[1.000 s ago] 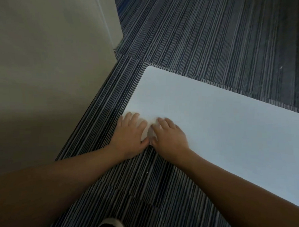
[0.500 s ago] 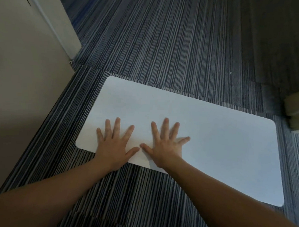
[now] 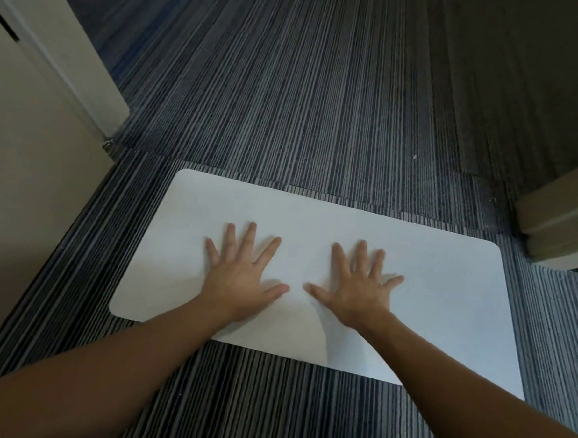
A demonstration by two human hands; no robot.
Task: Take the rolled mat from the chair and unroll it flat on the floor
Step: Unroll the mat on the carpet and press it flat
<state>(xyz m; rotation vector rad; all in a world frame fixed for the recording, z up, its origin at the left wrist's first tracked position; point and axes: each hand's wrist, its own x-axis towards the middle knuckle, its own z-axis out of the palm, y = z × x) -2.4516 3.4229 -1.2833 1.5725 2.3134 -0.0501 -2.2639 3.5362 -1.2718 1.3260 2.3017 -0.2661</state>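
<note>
The white mat [image 3: 443,291] with rounded corners lies unrolled and flat on the striped carpet, long side running left to right. My left hand [image 3: 242,276] rests palm down on the mat left of its middle, fingers spread. My right hand [image 3: 357,288] rests palm down just right of the middle, fingers spread too. A narrow gap separates the two thumbs. Neither hand holds anything. My right forearm covers part of the mat's near edge. No chair is in view.
A beige wall [image 3: 33,207] and a pale door frame [image 3: 72,60] stand close on the left. A beige furniture corner [image 3: 559,227] juts in at the right, just beyond the mat's far right corner. Dark blue-grey striped carpet [image 3: 320,87] stretches ahead.
My hands went from close together at the mat's near left edge to flat, spread and farther apart near its middle. The view shifted right, showing the whole mat.
</note>
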